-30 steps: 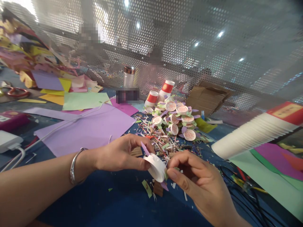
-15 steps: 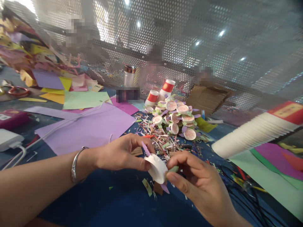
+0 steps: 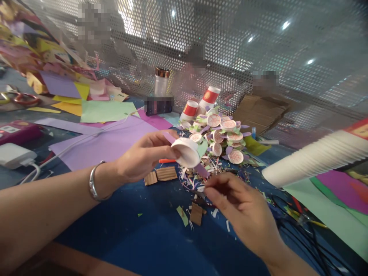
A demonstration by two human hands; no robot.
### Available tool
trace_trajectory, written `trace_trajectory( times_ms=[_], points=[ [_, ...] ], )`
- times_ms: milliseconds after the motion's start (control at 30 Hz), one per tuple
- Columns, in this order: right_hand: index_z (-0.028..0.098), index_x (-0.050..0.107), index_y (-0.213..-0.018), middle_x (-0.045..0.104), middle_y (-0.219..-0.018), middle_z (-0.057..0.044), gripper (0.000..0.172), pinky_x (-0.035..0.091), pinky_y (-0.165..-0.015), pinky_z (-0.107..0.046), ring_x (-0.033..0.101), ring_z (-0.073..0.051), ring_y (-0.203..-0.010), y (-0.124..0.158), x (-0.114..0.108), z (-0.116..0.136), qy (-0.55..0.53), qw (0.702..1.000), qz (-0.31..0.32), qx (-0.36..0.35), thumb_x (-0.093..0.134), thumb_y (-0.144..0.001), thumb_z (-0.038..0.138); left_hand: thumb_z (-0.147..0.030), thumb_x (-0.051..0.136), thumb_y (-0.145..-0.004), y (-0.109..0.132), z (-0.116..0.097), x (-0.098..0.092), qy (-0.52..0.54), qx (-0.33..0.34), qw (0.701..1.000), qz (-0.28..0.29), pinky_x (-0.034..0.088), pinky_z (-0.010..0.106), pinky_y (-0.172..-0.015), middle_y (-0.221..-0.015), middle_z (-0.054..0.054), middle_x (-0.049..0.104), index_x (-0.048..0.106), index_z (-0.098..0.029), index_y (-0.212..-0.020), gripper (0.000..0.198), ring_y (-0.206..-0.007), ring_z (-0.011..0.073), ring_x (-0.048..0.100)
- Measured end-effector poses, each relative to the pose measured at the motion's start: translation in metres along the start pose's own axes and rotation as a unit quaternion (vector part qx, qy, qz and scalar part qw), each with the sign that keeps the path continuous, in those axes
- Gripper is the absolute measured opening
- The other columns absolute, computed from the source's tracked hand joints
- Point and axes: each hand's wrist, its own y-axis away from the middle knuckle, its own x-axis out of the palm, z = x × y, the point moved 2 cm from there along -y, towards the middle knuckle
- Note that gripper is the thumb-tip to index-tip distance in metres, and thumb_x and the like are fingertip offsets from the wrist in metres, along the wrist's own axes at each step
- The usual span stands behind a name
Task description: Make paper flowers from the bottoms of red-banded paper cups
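My left hand (image 3: 149, 155) grips a cut-off paper cup bottom (image 3: 185, 152), white and shallow, tilted with its hollow side toward me. Purple paper strips (image 3: 202, 170) and a pale green piece (image 3: 202, 147) stick out from its rim. Just below and right of it is my right hand (image 3: 235, 203), its thumb and forefinger pinched together near the lower purple strip. Whether anything sits in that pinch is too small to make out. Behind the hands rises a heap of similar cup bottoms (image 3: 220, 136) with purple and green tabs and red drawings.
Paper scraps (image 3: 201, 180) and cardboard bits (image 3: 166, 174) litter the blue table. Purple paper (image 3: 94, 147) lies left, beside a white charger (image 3: 17, 155). A long stack of paper cups (image 3: 313, 157) leans at right above black cables (image 3: 310, 237). A mesh screen (image 3: 224, 38) stands behind.
The cup bottom has been raised and turned so its hollow faces me more. My right hand has come off its rim and moved slightly away. The view has shifted a little.
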Motion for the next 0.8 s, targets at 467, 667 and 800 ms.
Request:
trace_trajectory(
  times_ms=[467, 667, 800],
  points=[
    [0.017, 0.070, -0.095, 0.069, -0.099, -0.008, 0.007, 0.050, -0.093, -0.046, 0.061, -0.026, -0.099, 0.005, 0.031, 0.001, 0.190, 0.959, 0.192, -0.090, 0.065, -0.093, 0.013, -0.018, 0.083, -0.074, -0.002, 0.010, -0.002, 0.008, 0.006, 0.999, 0.031, 0.051, 0.027, -0.075, -0.077, 0.002, 0.072, 0.075, -0.016, -0.076, 0.008, -0.075, 0.0144, 0.067],
    [0.019, 0.070, -0.095, 0.069, -0.097, -0.006, 0.013, 0.049, -0.094, -0.045, 0.061, -0.024, -0.098, 0.004, 0.022, 0.001, 0.183, 0.960, 0.189, -0.090, 0.059, -0.095, 0.010, -0.016, 0.082, -0.074, -0.002, 0.010, -0.001, -0.008, 0.003, 1.000, 0.029, 0.052, 0.028, -0.075, -0.077, 0.001, 0.072, 0.074, -0.016, -0.077, 0.008, -0.076, 0.0145, 0.066],
    [0.020, 0.071, -0.102, 0.069, -0.105, -0.007, 0.014, 0.048, -0.098, -0.048, 0.061, -0.027, -0.105, 0.007, 0.020, 0.003, 0.181, 0.957, 0.215, -0.066, 0.069, -0.090, 0.013, -0.016, 0.080, -0.076, -0.002, 0.010, -0.001, -0.018, 0.003, 0.999, 0.040, 0.052, 0.028, -0.075, -0.077, 0.001, 0.071, 0.075, -0.016, -0.078, 0.006, -0.075, 0.0142, 0.066]
  ],
)
